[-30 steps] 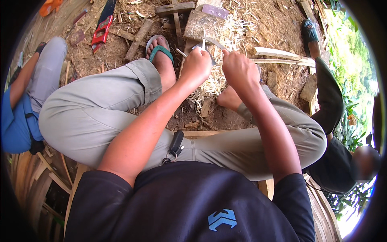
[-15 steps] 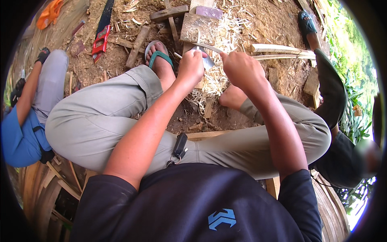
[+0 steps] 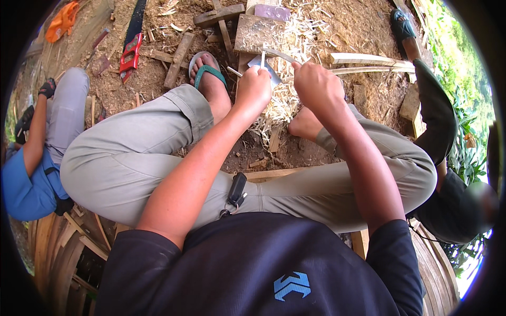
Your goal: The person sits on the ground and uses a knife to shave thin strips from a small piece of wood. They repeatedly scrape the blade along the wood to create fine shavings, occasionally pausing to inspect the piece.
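Bare brown earth [image 3: 305, 154], crumbly and rough, spreads beneath a tangle of pale, curly wood shavings [image 3: 276, 113]. Just beyond the person's hands sits a squarish wooden block [image 3: 258, 34] with a flat, worn face. The left hand [image 3: 254, 87] is clenched around a slim, straight, pale stick [image 3: 263, 57], which pokes up from the fist in front of the block. The right hand [image 3: 319, 84] is wrapped tight around a knife [image 3: 282, 54], its thin, gently curved grey blade reaching toward the stick; whether they touch is too small to tell. Rightward lie long, bowed wooden strips [image 3: 371, 59]; leftward, a saw [image 3: 129, 55] with a red, looped handle.
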`<state>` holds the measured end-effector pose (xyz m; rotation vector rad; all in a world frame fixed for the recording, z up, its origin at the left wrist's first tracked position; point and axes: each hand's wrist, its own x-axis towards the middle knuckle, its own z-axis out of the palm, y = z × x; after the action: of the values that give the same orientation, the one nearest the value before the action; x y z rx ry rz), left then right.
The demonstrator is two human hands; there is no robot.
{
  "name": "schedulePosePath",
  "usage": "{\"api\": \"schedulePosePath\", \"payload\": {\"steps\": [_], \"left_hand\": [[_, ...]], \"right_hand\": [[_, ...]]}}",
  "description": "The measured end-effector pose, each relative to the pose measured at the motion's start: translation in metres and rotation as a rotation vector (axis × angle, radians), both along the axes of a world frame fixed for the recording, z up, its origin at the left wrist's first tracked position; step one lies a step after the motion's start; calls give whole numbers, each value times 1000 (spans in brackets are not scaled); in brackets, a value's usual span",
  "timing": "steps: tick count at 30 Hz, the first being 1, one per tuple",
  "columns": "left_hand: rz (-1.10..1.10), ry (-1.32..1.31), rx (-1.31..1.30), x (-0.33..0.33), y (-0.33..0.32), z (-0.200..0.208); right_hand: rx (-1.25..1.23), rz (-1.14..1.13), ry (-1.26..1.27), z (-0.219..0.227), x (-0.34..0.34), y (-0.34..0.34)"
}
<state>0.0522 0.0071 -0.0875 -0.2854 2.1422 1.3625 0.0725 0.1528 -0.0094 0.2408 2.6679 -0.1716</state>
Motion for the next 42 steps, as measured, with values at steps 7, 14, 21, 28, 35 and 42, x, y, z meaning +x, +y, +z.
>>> {"api": "schedulePosePath", "payload": {"steps": [7,14,21,28,35,42], "left_hand": [[13,-13,19,-11,-4,8],[32,-8,-12,-8,-4,2],[1,-11,-33,-3,-1,1],[14,-10,9,-2,-1,3],[-7,24,-4,-2,-1,2],[-17,6,-49,-1,0,4]], "right_hand": [[-52,212,-54,9,-7,9],[-82,166,-55,33,-3,-3],[-10,242,-1,13,2,-2],[-34,253,82,-28,4,12],[-225,339,59,-39,-2,19],[-127,387,96,-17,5,7]]}}
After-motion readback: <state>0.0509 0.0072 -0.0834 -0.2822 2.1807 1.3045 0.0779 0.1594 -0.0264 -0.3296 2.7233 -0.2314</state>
